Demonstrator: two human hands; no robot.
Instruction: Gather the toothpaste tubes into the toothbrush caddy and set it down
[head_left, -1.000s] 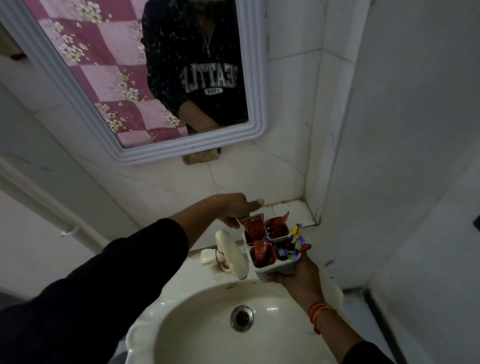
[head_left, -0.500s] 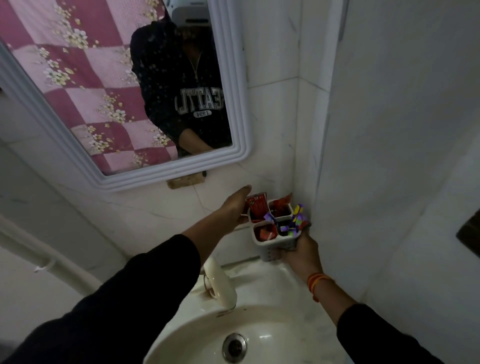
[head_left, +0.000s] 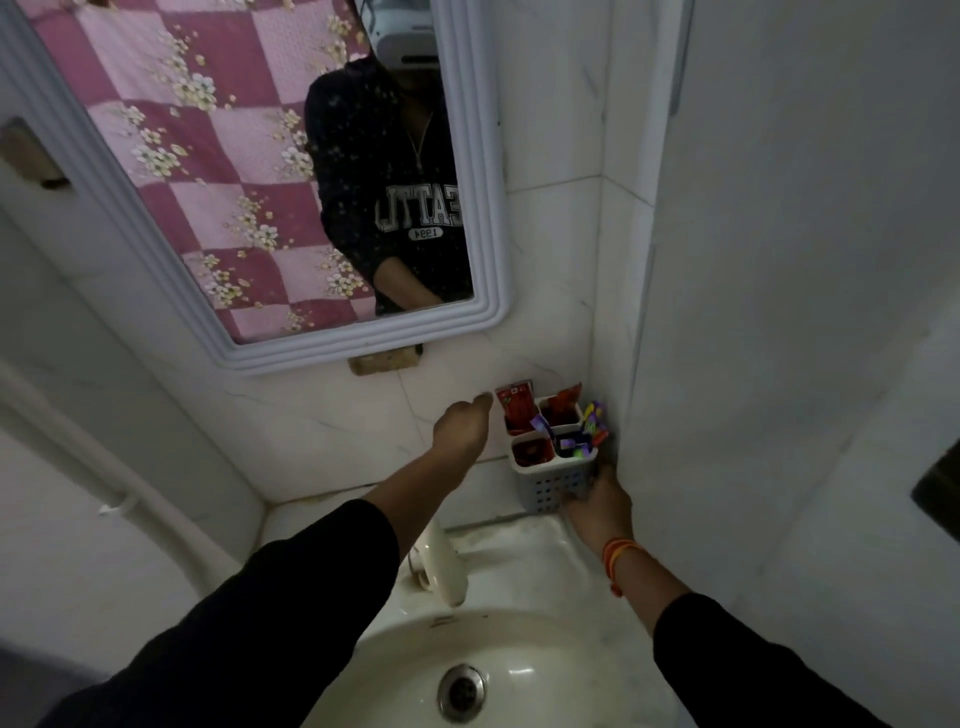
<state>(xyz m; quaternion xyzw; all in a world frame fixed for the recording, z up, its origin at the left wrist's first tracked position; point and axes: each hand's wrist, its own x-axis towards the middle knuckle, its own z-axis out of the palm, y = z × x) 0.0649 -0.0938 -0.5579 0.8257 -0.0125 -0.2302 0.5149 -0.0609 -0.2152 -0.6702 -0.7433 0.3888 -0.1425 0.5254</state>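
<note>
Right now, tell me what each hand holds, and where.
The right hand grips the caddy at its lower right side. The left hand holds nothing.

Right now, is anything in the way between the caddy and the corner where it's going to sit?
Nothing visible blocks it. The caddy is already tucked into the wall corner above the sink, with the right hand gripping its lower right side. The left hand hovers open beside the toothpaste tubes, not touching. Whether its base rests yet, I can't tell.

One view only: your head camera, looking forward and down from above the sink (head_left: 519, 670), near, facing the tiled back corner; mirror (head_left: 291, 343) upper left, side wall right, both forearms reaching in
</note>
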